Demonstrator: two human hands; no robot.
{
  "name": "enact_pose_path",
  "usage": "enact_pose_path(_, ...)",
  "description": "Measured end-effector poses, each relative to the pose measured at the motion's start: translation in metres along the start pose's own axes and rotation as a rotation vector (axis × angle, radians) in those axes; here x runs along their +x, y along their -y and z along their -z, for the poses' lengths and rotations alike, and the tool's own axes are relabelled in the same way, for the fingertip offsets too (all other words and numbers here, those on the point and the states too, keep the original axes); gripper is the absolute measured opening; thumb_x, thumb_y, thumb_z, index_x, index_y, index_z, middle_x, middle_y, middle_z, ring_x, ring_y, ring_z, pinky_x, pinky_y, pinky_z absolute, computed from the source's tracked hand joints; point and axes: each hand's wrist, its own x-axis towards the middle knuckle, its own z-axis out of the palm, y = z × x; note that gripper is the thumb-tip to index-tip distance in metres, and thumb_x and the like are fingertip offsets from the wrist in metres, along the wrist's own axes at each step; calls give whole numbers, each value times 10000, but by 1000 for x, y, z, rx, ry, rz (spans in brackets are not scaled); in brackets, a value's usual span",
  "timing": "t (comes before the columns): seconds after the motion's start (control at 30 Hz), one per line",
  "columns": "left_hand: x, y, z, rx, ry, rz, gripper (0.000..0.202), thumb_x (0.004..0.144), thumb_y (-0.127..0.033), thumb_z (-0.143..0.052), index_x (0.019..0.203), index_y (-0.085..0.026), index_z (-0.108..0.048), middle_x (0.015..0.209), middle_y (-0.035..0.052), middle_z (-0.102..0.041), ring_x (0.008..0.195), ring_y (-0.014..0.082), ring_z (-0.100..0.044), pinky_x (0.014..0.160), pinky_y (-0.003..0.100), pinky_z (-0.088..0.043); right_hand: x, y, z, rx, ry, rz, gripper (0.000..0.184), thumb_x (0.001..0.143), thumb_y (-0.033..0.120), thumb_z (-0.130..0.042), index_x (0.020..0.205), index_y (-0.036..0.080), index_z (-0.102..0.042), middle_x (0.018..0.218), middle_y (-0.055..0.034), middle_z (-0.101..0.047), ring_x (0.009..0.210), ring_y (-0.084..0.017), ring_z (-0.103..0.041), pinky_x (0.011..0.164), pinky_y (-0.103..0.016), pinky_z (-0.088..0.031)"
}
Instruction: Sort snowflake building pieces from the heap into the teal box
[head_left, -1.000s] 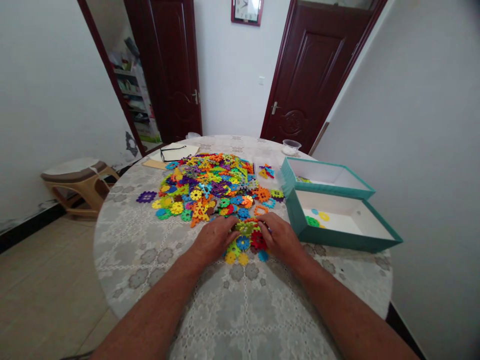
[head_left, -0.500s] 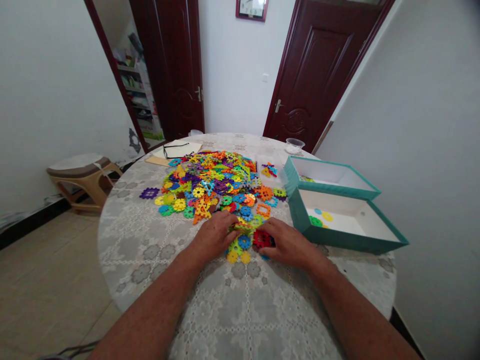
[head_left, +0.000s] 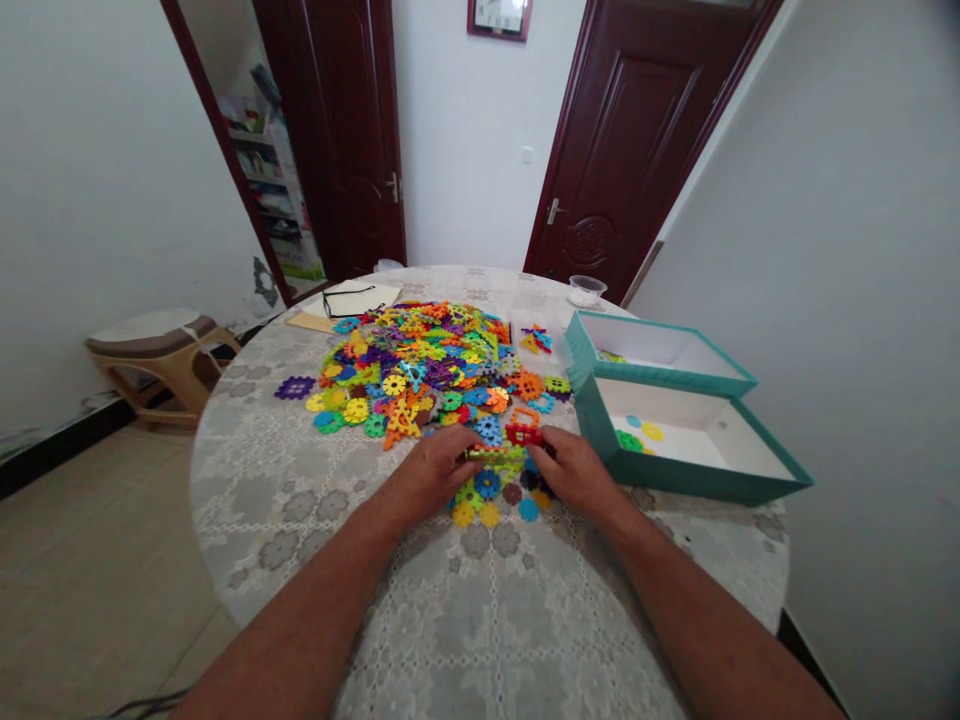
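My left hand (head_left: 441, 463) is closed on yellow-green plastic interlocking pieces (head_left: 495, 455), pinched at their left end above the table. Between the thumb and fingers of my right hand (head_left: 570, 467) is a red square interlocking piece (head_left: 523, 434), tilted up and close to the yellow-green ones. Whether the two touch, I cannot tell. Under the hands lie flat disc pieces, among them a blue disc (head_left: 487, 485), a brown disc (head_left: 512, 493) and a light blue disc (head_left: 529, 509). Just beyond, a large heap of mixed coloured pieces (head_left: 427, 350) spreads over the tablecloth.
Two teal boxes (head_left: 697, 487) stand at the right, with a few pieces inside the nearer one. A clear tray (head_left: 551, 357) holds small pieces. Eyeglasses (head_left: 352, 300) rest on paper at the back left. A clear bowl (head_left: 587, 288) sits at the far edge.
My right hand has lifted the red square piece from the table and tilted it up beside the yellow-green pieces. Discs beneath it now show. The left hand keeps its hold.
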Motion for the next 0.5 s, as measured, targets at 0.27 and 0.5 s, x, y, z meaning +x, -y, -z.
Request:
enact_pose_path(0.27, -3, 7, -9, -53, 0, -50, 381, 960, -176, -637, 1337, -231, -621, 1244, 89, -695, 1170, 232, -642, 1028, 382, -503, -5, 26, -14, -50, 155, 117, 150, 991, 140, -467, 914, 202, -580, 902, -38, -631, 825, -179, -576, 780, -296, -423)
enact_pose_path(0.5, 0, -5, 3, -33, -73, 30, 136, 925, -197, -646, 1061, -196, -660, 1001, 49, -654, 916, 192, -617, 826, 311, -498, -6, 15, -4, -75, 155, 140, 285, 959, 149, -553, 1223, 222, -629, 1143, -85, -638, 1044, -221, -607, 927, -341, -467)
